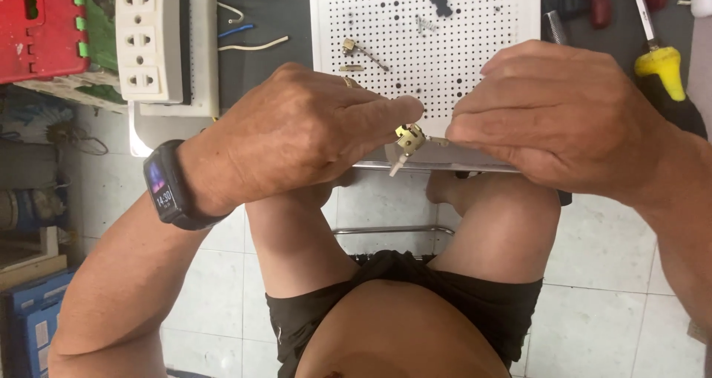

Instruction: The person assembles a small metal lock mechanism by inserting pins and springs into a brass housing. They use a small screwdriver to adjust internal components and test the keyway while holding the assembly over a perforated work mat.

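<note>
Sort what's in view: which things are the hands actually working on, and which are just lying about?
In hand:
- left hand and right hand, both pinching the small brass part
- perforated white panel just behind it

Lying about:
- loose brass pieces on the panel
- white socket strip
- yellow-handled screwdriver
- red crate
- wire offcuts

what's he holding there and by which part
The left hand pinches a small brass fitting by its upper body with thumb and forefinger. The right hand grips the thin metal piece sticking out of its side.
</note>
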